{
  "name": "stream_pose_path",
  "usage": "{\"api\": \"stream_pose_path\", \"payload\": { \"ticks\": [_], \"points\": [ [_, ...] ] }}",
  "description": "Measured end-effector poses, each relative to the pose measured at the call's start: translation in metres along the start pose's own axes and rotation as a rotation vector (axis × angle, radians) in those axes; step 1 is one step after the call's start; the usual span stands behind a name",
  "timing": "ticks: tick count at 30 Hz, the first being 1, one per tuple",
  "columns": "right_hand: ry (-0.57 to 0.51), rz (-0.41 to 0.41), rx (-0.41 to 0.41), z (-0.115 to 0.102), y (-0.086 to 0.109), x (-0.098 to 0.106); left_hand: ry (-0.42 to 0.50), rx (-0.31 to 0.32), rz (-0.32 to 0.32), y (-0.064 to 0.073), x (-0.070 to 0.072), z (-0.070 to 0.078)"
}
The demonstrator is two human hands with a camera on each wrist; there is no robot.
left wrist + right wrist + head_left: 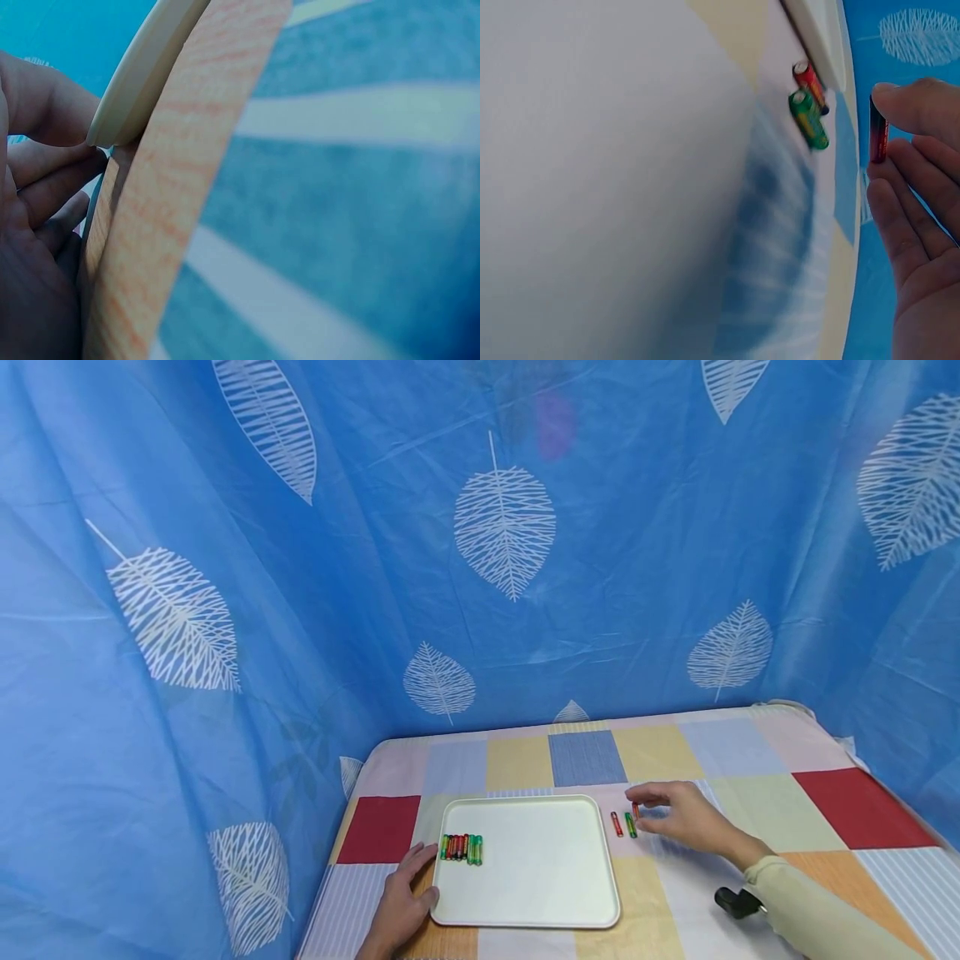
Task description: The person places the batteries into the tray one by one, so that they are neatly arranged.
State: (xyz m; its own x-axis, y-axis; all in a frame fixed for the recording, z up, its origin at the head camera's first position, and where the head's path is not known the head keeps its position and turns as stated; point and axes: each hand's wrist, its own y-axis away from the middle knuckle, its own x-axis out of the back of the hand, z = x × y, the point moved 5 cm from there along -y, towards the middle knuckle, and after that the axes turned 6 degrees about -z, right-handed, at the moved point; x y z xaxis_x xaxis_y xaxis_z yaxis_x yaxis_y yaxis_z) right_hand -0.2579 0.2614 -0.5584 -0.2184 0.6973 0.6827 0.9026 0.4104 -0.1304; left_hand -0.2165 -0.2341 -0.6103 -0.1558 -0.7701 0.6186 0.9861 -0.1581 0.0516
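In the head view a white tray [536, 893] lies on the cloth, with a row of several red and green batteries [461, 848] side by side at its left edge. My left hand [403, 897] rests by that edge, thumb and fingertips at the rim, fingers relaxed; the left wrist view has the thumb against the tray's rim [139, 94]. To the right of the tray, my right hand [686, 817] pinches a red and black battery [879, 131] between thumb and fingertips, above the cloth. Beside it lie a red battery [617, 824] and a green battery [631, 825].
A patchwork cloth [652, 902] covers the table. Near the right sleeve [817, 906] is a black object [737, 902]. A blue curtain [375, 568] with white leaf prints hangs behind the table and along its sides.
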Motion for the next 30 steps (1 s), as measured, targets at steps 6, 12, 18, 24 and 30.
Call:
{"api": "stream_pose_path", "payload": {
  "ticks": [6, 12, 18, 24, 30],
  "points": [
    [0.004, -0.007, 0.017, -0.010, -0.007, -0.005, -0.018, -0.007, -0.005, 0.000, -0.001, 0.002],
    [0.008, -0.031, 0.034, -0.019, -0.016, -0.012, -0.011, 0.003, -0.010, 0.001, 0.000, 0.004],
    [0.003, -0.056, 0.046, -0.030, -0.027, -0.023, -0.005, 0.003, -0.011, 0.001, -0.001, 0.002],
    [-0.019, -0.064, 0.124, -0.041, -0.037, -0.035, -0.003, -0.004, -0.001, 0.002, -0.002, 0.001],
    [-0.032, -0.077, 0.185, -0.053, -0.046, -0.050, -0.006, 0.003, 0.005, 0.001, -0.002, 0.001]
  ]
}}
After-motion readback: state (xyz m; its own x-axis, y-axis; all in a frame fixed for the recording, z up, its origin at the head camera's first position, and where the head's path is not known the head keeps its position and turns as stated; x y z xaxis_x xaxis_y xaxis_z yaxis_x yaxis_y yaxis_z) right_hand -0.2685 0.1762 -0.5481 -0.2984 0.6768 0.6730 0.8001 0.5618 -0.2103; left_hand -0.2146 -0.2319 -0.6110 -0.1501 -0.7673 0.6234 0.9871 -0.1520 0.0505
